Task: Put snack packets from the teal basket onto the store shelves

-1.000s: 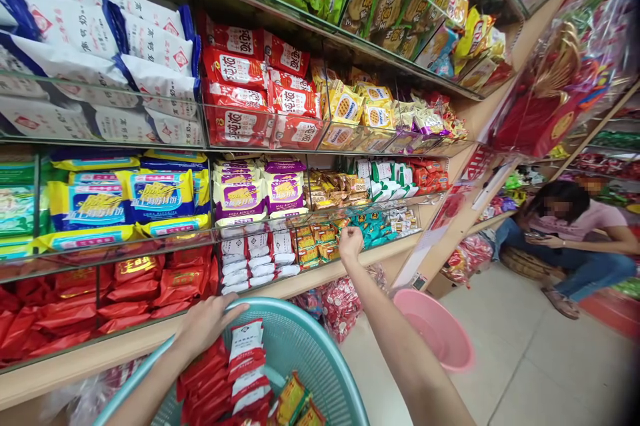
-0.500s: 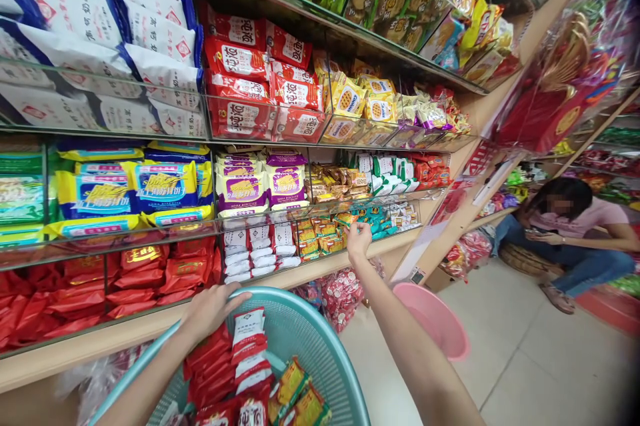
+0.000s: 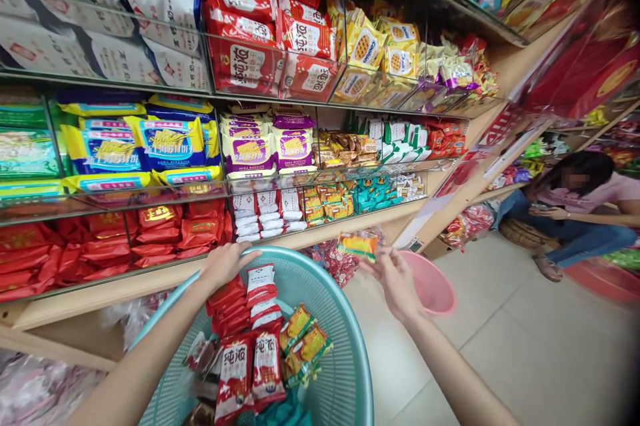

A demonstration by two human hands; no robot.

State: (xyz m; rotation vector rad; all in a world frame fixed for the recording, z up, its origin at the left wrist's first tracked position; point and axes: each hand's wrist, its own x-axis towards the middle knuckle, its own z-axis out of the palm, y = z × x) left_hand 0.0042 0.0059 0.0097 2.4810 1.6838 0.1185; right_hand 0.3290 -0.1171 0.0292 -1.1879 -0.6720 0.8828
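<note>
My left hand [image 3: 225, 267] is closed over the far rim of a teal plastic basket [image 3: 346, 333], beside the shelf edge. In the basket lie red-and-white packets [image 3: 253, 366], plain red packets [image 3: 229, 306], small yellow-green packets [image 3: 306, 346] and something teal at the bottom. To the right of the basket, my right hand [image 3: 397, 283] pinches one small yellow-green snack packet [image 3: 358, 246] by its end, held in the air just below the lowest shelf. Similar yellow-green packets [image 3: 329, 203] fill a shelf compartment behind it.
Glass-fronted shelves hold soda biscuits [image 3: 170, 143], cookie packs [image 3: 365, 46] and red packs [image 3: 305, 39]. A pink basin [image 3: 430, 286] stands on the tiled floor, near bagged red sweets [image 3: 337, 259]. A person [image 3: 580, 206] sits low at the right.
My right hand has drawn back from the shelf compartment toward the basket, bringing out the yellow-green packet. My left hand stays on the rim. The view has tilted downward.
</note>
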